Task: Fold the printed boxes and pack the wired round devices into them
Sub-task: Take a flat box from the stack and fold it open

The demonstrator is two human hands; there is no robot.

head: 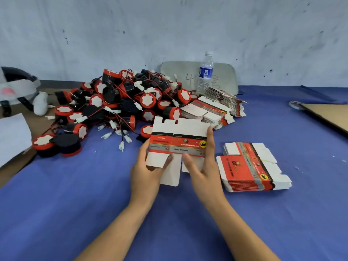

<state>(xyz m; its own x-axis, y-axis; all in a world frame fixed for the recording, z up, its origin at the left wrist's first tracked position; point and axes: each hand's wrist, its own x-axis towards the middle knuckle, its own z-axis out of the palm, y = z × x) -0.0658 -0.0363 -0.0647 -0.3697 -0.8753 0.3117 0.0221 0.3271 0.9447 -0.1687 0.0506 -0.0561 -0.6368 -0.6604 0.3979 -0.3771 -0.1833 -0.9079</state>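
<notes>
A scuffed pale wall (169, 25) rises behind the blue-covered table (56, 204).

Your left hand (146, 171) and right hand (204, 169) are bare, and both forearms run uncovered to the bottom edge of the view. The fingers (211, 142) are long and slim, the wrists narrow, the forearms lean.

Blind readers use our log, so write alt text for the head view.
The left hand and right hand hold a flat printed box blank over a blue-covered table. Behind it lies a pile of red-and-black wired round devices; stacks of flat boxes sit to the right, a water bottle behind.
</notes>
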